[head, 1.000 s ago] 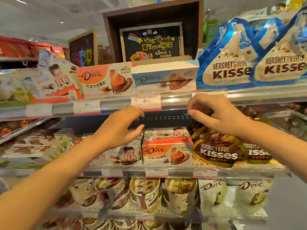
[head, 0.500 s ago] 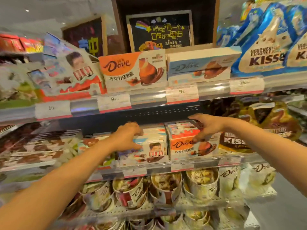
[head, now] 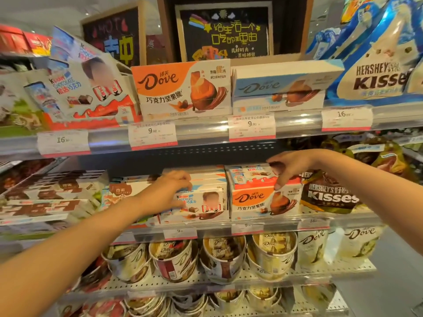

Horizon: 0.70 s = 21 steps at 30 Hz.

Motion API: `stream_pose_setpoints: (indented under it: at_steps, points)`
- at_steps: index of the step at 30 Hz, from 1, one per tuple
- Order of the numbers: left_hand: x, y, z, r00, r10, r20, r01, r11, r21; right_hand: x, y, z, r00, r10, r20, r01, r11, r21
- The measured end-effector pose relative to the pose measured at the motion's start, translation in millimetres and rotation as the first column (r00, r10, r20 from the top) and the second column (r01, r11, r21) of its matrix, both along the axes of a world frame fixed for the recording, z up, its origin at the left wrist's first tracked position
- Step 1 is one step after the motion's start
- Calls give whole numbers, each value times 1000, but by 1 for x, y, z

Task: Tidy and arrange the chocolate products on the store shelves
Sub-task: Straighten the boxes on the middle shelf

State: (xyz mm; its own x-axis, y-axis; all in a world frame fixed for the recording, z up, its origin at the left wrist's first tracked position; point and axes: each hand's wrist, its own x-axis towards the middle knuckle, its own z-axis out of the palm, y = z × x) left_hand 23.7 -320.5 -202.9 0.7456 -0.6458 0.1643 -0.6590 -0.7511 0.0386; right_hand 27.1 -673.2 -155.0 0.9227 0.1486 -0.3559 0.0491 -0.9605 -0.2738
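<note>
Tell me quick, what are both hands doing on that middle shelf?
Left hand grips the Kinder box. Right hand rests on the small pack atop the orange Dove box, fingers curled over its front edge. Nothing blocking.

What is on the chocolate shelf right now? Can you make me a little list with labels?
Left hand: grips the Kinder box on the middle shelf
Right hand: holds the small Kinder pack lying on top of the orange Dove box
Beside it: brown Kisses bag
Shelf below: Dove tubs
Shelf above: blue Dove box
</note>
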Motion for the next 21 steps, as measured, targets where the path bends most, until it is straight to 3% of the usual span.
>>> stream_pose_setpoints:
  at_steps: [4,7,12,15,21]
  points:
    - [-4,-3,-7,999,13,36,-15,998,55,1,2,4,999,38,-22,-39,999,-22]
    - [-5,-8,-11,995,65,81,-66,998,9,-3,2,4,1000,23,9,-23,999,-27]
    - [0,-16,-16,986,59,156,-90,976,200,-9,5,5,995,-16,97,19,999,-25]
    - [2,-8,-8,995,25,102,-37,993,112,-15,12,8,992,-8,127,2,999,44]
    - [1,29,17,998,-49,-37,38,968,-250,-23,42,5,950,-18,312,-52,975,215]
